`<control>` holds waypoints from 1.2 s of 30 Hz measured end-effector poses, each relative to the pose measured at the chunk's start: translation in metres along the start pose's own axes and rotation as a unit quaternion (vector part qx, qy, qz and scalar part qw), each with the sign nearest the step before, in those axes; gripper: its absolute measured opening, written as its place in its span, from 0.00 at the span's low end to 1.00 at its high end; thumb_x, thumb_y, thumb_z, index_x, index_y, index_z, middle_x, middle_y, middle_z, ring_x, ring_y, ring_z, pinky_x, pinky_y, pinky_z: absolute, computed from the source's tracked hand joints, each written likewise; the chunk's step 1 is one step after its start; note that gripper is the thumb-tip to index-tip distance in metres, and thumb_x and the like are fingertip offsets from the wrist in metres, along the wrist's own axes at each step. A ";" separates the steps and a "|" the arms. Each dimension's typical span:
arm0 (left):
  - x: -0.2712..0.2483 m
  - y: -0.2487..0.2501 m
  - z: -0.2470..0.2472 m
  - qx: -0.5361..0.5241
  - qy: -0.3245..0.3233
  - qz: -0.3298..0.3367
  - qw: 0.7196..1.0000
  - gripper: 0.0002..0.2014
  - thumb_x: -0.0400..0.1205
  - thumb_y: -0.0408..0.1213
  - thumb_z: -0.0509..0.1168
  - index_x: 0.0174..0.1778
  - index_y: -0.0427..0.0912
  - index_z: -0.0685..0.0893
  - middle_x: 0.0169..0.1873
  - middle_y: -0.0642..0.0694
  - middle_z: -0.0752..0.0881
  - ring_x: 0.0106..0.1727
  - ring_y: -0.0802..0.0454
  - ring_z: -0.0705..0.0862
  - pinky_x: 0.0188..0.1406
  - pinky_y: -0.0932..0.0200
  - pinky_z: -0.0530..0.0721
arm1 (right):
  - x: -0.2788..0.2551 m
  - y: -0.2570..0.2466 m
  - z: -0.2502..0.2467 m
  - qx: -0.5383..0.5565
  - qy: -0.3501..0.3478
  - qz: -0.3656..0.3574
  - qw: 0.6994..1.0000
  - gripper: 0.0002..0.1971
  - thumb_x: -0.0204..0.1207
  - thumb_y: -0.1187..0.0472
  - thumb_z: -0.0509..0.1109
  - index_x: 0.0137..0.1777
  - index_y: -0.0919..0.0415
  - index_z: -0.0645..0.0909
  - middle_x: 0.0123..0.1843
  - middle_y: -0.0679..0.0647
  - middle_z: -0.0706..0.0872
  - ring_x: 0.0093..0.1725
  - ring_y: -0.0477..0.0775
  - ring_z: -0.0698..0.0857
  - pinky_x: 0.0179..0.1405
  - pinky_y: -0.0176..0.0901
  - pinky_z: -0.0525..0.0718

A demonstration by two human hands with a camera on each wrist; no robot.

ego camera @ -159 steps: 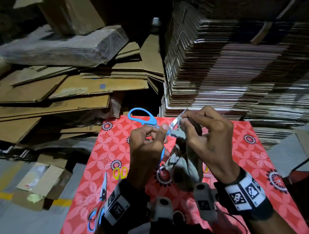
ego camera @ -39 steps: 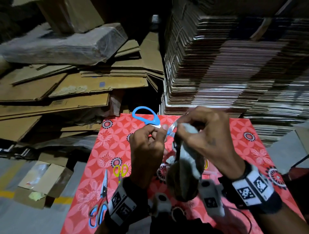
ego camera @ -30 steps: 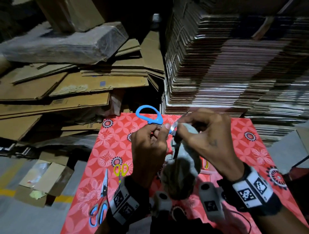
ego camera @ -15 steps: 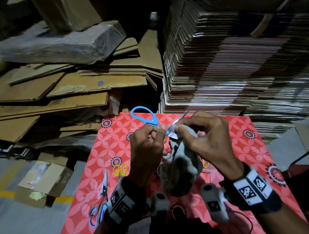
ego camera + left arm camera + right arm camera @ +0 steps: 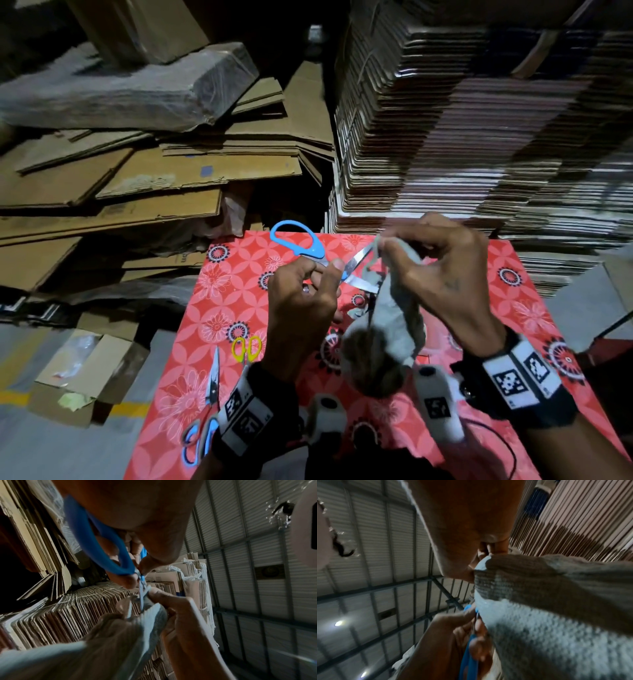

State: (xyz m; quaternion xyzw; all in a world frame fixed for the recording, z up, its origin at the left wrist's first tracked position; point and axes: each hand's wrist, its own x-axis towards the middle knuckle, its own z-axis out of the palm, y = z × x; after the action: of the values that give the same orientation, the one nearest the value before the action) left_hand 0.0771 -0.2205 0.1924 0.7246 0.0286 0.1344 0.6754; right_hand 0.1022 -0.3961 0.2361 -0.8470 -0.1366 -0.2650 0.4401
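Above red worktop (image 5: 222, 308): blue scissors (image 5: 315, 251) gripped in left hand (image 5: 301, 308); grey knit cloth (image 5: 394, 318) pinched by right hand (image 5: 445, 274). Risk judged: blades nicking fingertips (image 5: 386, 242) held close.

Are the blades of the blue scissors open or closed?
Open: the blue scissors show two blades spread in a V at the grey cloth.

A: Is there any writing here you can read?

B: No word or number reads clearly. The wristbands (image 5: 245, 416) behind your left hand (image 5: 301, 308) and right hand (image 5: 442, 274), at 7 and 5 o'clock, carry black-and-white square code marks (image 5: 510, 381). A cardboard flap (image 5: 183, 257) at 9 o'clock shows dark print, too small to make out. Your blue scissors (image 5: 315, 251) and grey knit cloth (image 5: 394, 322) show no lettering.
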 end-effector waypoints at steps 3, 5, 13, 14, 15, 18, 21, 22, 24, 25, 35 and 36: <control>-0.002 0.000 -0.001 0.003 0.005 0.005 1.000 0.21 0.87 0.34 0.71 0.31 0.26 0.79 0.22 0.34 0.79 0.16 0.47 0.84 0.18 0.62 0.77 | 0.002 0.002 -0.002 0.002 0.027 0.005 1.000 0.09 0.73 0.66 0.81 0.43 0.48 0.95 0.34 0.49 0.86 0.35 0.47 0.85 0.33 0.47 0.81; -0.002 0.001 -0.001 0.004 0.006 0.012 1.000 0.20 0.87 0.33 0.71 0.31 0.27 0.80 0.23 0.31 0.80 0.16 0.49 0.84 0.18 0.64 0.77 | -0.009 -0.007 0.004 -0.004 -0.002 -0.017 1.000 0.08 0.73 0.67 0.82 0.44 0.51 0.95 0.33 0.47 0.85 0.34 0.45 0.84 0.34 0.42 0.80; -0.003 0.002 0.001 0.006 0.007 0.030 1.000 0.19 0.87 0.32 0.72 0.29 0.34 0.81 0.22 0.32 0.80 0.16 0.57 0.80 0.21 0.71 0.76 | 0.006 0.009 -0.007 0.049 0.022 0.052 0.997 0.08 0.73 0.65 0.83 0.42 0.49 0.95 0.35 0.52 0.90 0.36 0.55 0.88 0.34 0.54 0.85; -0.003 0.002 0.000 -0.003 0.005 0.023 1.000 0.18 0.86 0.35 0.72 0.31 0.33 0.82 0.21 0.37 0.81 0.15 0.56 0.80 0.20 0.69 0.76 | 0.005 0.008 -0.008 0.074 0.021 0.065 0.995 0.06 0.73 0.64 0.83 0.43 0.51 0.95 0.37 0.55 0.91 0.37 0.58 0.89 0.35 0.55 0.86; -0.002 0.003 -0.001 -0.020 0.002 0.013 1.000 0.18 0.84 0.40 0.72 0.33 0.30 0.83 0.20 0.42 0.81 0.14 0.54 0.80 0.19 0.67 0.75 | 0.005 0.007 -0.008 0.106 0.022 0.078 0.991 0.04 0.74 0.64 0.83 0.44 0.54 0.95 0.39 0.57 0.92 0.38 0.59 0.90 0.37 0.54 0.88; 0.000 0.005 -0.002 -0.050 -0.004 -0.005 0.999 0.23 0.81 0.45 0.68 0.38 0.22 0.82 0.21 0.48 0.81 0.14 0.48 0.80 0.17 0.66 0.74 | 0.007 0.009 -0.010 0.191 0.037 0.096 0.976 0.03 0.75 0.69 0.83 0.46 0.63 0.94 0.43 0.59 0.94 0.39 0.49 0.90 0.41 0.42 0.87; -0.001 0.006 -0.002 -0.062 -0.005 -0.009 0.998 0.22 0.81 0.45 0.68 0.37 0.24 0.81 0.22 0.48 0.80 0.14 0.47 0.80 0.16 0.65 0.74 | 0.008 0.008 -0.011 0.209 0.038 0.082 0.974 0.04 0.76 0.70 0.82 0.47 0.63 0.93 0.43 0.54 0.94 0.41 0.46 0.89 0.46 0.37 0.86; -0.001 0.006 -0.002 -0.063 -0.003 -0.010 0.998 0.21 0.81 0.45 0.68 0.36 0.26 0.81 0.21 0.46 0.80 0.15 0.47 0.80 0.16 0.64 0.74 | 0.008 0.008 -0.011 0.211 0.038 0.080 0.974 0.04 0.76 0.70 0.82 0.47 0.63 0.92 0.43 0.53 0.93 0.42 0.46 0.89 0.47 0.36 0.86; -0.001 0.006 -0.003 -0.070 0.001 -0.009 0.998 0.22 0.81 0.45 0.68 0.35 0.26 0.79 0.23 0.38 0.78 0.14 0.47 0.81 0.16 0.63 0.74 | 0.008 0.008 -0.012 0.228 0.036 0.087 0.969 0.04 0.77 0.71 0.80 0.47 0.63 0.91 0.41 0.50 0.92 0.41 0.44 0.88 0.45 0.34 0.85; -0.001 0.006 -0.003 -0.072 0.004 -0.007 0.997 0.22 0.81 0.45 0.68 0.35 0.26 0.79 0.24 0.36 0.78 0.14 0.47 0.81 0.16 0.63 0.74 | 0.008 0.007 -0.012 0.239 0.030 0.091 0.966 0.04 0.77 0.72 0.79 0.46 0.63 0.91 0.40 0.49 0.91 0.39 0.42 0.87 0.43 0.33 0.84; 0.001 0.004 -0.001 -0.058 0.008 0.002 0.998 0.20 0.82 0.45 0.68 0.33 0.31 0.80 0.24 0.43 0.82 0.17 0.45 0.83 0.18 0.63 0.75 | 0.011 -0.001 0.001 0.106 0.033 0.016 0.994 0.08 0.76 0.64 0.82 0.49 0.50 0.93 0.43 0.51 0.89 0.44 0.51 0.90 0.42 0.51 0.89; 0.001 0.004 -0.001 -0.058 0.008 0.005 0.998 0.20 0.82 0.45 0.68 0.33 0.30 0.81 0.25 0.43 0.82 0.17 0.45 0.83 0.18 0.62 0.76 | 0.011 -0.001 0.004 0.083 0.039 0.005 0.996 0.07 0.76 0.64 0.81 0.49 0.51 0.94 0.43 0.50 0.89 0.44 0.51 0.90 0.41 0.52 0.89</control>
State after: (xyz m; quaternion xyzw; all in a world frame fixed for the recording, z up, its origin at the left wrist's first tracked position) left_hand 0.0770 -0.2195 0.1969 0.6829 0.0225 0.1455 0.7155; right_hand 0.1122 -0.3919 0.2411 -0.7969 -0.1364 -0.2836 0.5156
